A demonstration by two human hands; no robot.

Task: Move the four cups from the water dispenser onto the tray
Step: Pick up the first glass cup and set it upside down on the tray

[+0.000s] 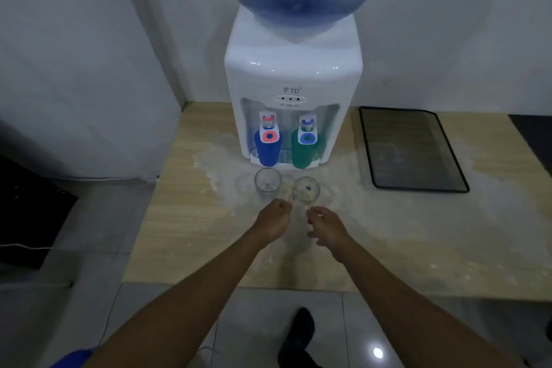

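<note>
1. The left hand (274,219) is loosely curled and holds nothing, near a clear cup (306,190).
2. The right hand (325,228) is half open; it may hold something clear, I cannot tell.
3. A second clear cup (267,183) stands beside the first on the worktop (185,218).
4. Blue cup (266,148) and green cup (304,150) sit under the dispenser (294,69) taps.
5. The tray (410,149) lies to the right, well apart.

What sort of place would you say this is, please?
Probably a home or small office drinks corner: a white countertop water dispenser with a blue bottle stands on a pale wooden table above a grey tiled floor.
</note>
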